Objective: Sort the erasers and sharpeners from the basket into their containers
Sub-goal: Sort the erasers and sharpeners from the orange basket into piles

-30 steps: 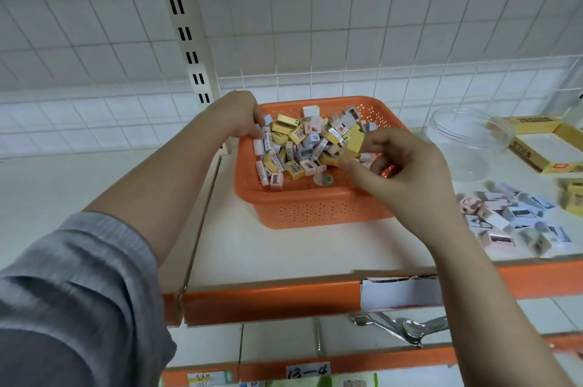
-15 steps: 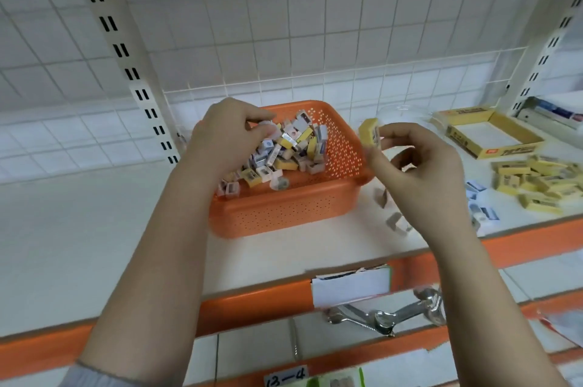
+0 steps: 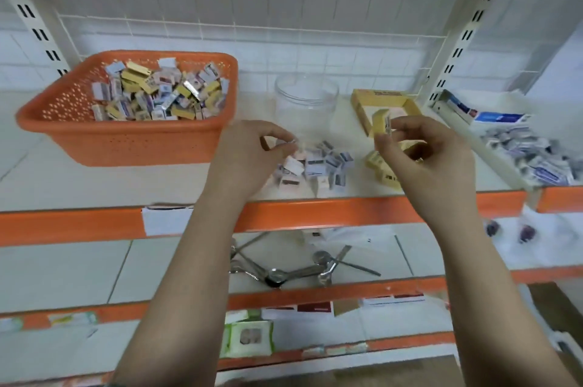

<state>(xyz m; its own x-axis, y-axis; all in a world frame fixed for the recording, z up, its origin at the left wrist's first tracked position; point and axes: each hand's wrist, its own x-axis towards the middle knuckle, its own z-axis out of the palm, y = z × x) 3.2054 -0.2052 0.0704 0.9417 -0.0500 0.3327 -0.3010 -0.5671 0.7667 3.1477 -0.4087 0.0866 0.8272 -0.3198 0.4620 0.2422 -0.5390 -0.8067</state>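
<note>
— Where are the erasers and sharpeners?

— Most sit heaped in the orange perforated plastic basket (image 3: 126,134) at the left of the white shelf (image 3: 94,184). Take that basket as the landmark. Just right of it, on the shelf, lies a loose pile of white and pink wrapped small pieces (image 3: 315,167); further right, a few yellow wrapped blocks (image 3: 383,170).

— And the hands?

— The right hand (image 3: 422,153), well right of the basket, pinches one yellow wrapped block (image 3: 382,123) between thumb and fingertips, raised above the shelf. The left hand (image 3: 252,153) hovers just right of the basket, over the white and pink pile, thumb and forefinger closed on something small and pale; it is too blurred to name.

— The containers?

— A clear round plastic jar (image 3: 306,99) stands right of the basket, behind the pile. Beyond it lies an open yellow cardboard box (image 3: 358,101), partly behind the raised block. Farthest right, a white tray (image 3: 467,137) holds blue-and-white wrapped pieces.
</note>
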